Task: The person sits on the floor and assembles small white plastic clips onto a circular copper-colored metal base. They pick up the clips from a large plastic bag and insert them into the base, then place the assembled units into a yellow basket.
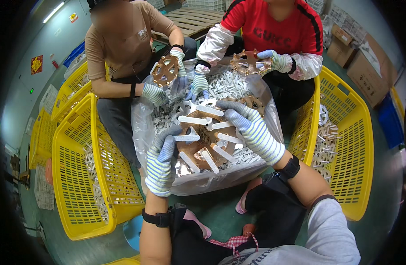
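Observation:
A round copper-coloured disc (203, 138) with cut-out openings is held over an open bin. Several flat, pale, round-ended strips (207, 160) fan outward on it. My left hand (160, 165), in a blue-and-white striped glove, is closed on the disc's left edge, its thumb beside one strip's end. At the upper right edge, my right hand (257, 131), gloved alike, is closed on the disc, fingertips near the top strip. Under the disc, a plastic-lined bin (198, 184) contains many loose pale strips (229, 86). Another copper disc (252, 105) lies there, partly hidden by my right hand.
Across the bin, two gloved people hold similar discs (166, 70) (249, 62); one person's hand (198, 86) reaches into the strips. Yellow crates (75, 176) (355, 154) with pale parts flank the bin. A wooden pallet (194, 21) and cardboard boxes (370, 70) stand behind.

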